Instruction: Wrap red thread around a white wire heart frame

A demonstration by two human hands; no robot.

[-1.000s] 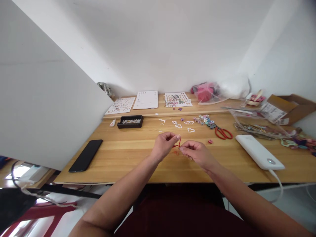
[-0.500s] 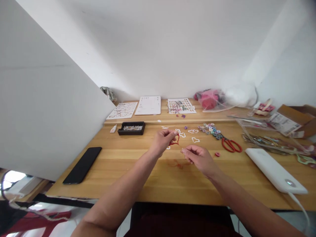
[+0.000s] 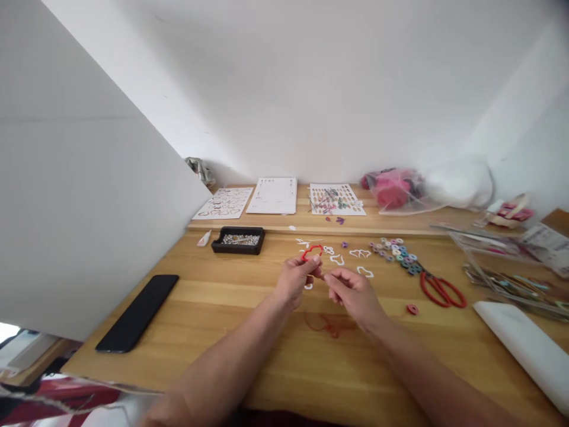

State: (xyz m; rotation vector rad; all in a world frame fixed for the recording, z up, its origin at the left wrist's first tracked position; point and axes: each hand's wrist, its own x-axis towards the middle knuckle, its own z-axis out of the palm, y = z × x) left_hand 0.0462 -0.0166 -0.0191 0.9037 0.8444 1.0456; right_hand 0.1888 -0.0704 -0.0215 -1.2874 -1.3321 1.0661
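My left hand (image 3: pixel 297 279) pinches a small red wavy-edged outline shape (image 3: pixel 312 251), which looks wrapped in thread, between thumb and fingers. Close to its right, my right hand (image 3: pixel 351 292) is closed in a pinch on what looks like fine red thread, barely visible between the two hands. Below them a loose tangle of red thread (image 3: pixel 331 325) lies on the wooden table. White outline cut-outs (image 3: pixel 336 260) lie beyond my hands. A red thread bobbin (image 3: pixel 412 309) rests to the right of my right hand.
Red-handled scissors (image 3: pixel 442 290) lie by several coloured bobbins (image 3: pixel 395 249). A black tray (image 3: pixel 238 241) of small beads and a black phone (image 3: pixel 138 313) are on the left. A white power bank (image 3: pixel 522 350) sits at right. Pattern sheets (image 3: pixel 272 196) line the raised back ledge.
My hands have come closer together, and the red shape has turned so it now stands above my left fingers. The camera view has shifted, moving the right-side things outward.
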